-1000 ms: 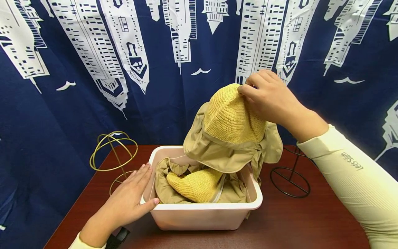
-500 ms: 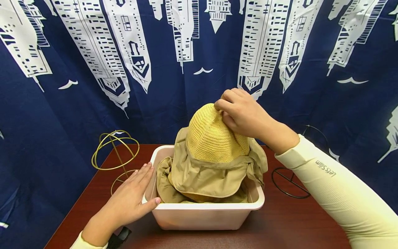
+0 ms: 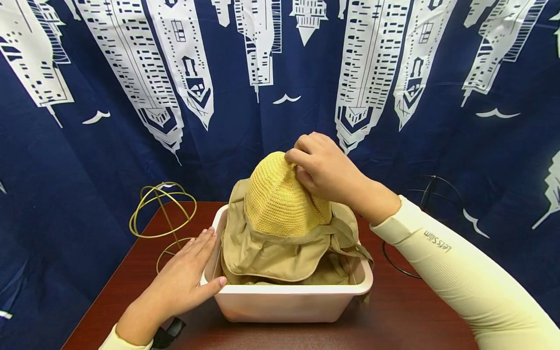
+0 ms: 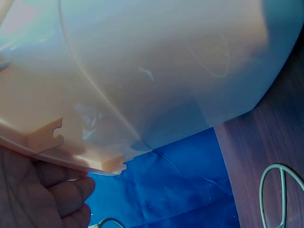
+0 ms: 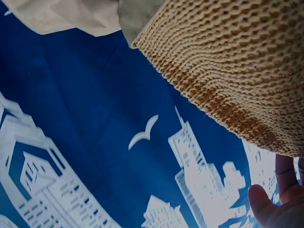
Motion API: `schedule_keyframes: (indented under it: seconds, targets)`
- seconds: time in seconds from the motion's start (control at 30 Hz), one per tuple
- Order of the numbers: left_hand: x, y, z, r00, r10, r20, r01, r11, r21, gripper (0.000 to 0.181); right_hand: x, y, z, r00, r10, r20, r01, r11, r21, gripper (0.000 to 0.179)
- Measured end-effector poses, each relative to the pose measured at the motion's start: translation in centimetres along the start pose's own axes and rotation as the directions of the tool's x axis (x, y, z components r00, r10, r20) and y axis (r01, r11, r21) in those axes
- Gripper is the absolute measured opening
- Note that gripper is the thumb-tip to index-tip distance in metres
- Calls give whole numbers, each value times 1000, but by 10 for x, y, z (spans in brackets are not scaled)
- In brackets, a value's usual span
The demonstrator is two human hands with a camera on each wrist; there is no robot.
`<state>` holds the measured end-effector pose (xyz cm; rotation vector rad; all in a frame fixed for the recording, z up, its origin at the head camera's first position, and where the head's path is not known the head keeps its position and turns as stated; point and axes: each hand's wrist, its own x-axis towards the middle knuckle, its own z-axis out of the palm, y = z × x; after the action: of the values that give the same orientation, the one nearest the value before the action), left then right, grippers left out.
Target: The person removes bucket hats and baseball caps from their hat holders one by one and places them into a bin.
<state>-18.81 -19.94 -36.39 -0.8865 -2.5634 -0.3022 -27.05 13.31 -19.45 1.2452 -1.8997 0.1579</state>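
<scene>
A sun hat (image 3: 280, 204) with a yellow knitted crown and a tan cloth brim is over the pale pink plastic bin (image 3: 280, 304), its brim inside the rim. My right hand (image 3: 325, 167) pinches the top of the crown; in the right wrist view the knit (image 5: 237, 71) fills the upper right. My left hand (image 3: 181, 272) rests with straight fingers on the bin's left rim, and in the left wrist view its fingers (image 4: 71, 194) lie along that rim. Tan cloth under the hat is mostly hidden.
A gold wire hat stand (image 3: 162, 214) stands left of the bin. A black wire stand (image 3: 400, 262) is at the right, partly behind my right forearm. Behind the brown table (image 3: 420, 311) hangs a navy curtain (image 3: 245, 131) with white buildings.
My right hand has carried the hat down and left into the bin, covering the yellow hat beneath. My left hand has stayed on the rim.
</scene>
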Motion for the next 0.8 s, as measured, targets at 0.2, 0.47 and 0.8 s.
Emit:
schedule_keyframes:
  seconds: [0.2,0.47,0.8]
  targets:
    - [0,0,0,1000,-9,11,9,1000,2,87,-9,-7,16,998,-33,60,28,997,78,20]
    - [1,0,0,1000,-13,18,13,1000,-3,87,-18,-12,20,974,-131,186,70,951,302,19]
    - [1,0,0,1000,2,8,-2,1000,2,88,-39,-21,33,906,-164,390,22,939,343,67]
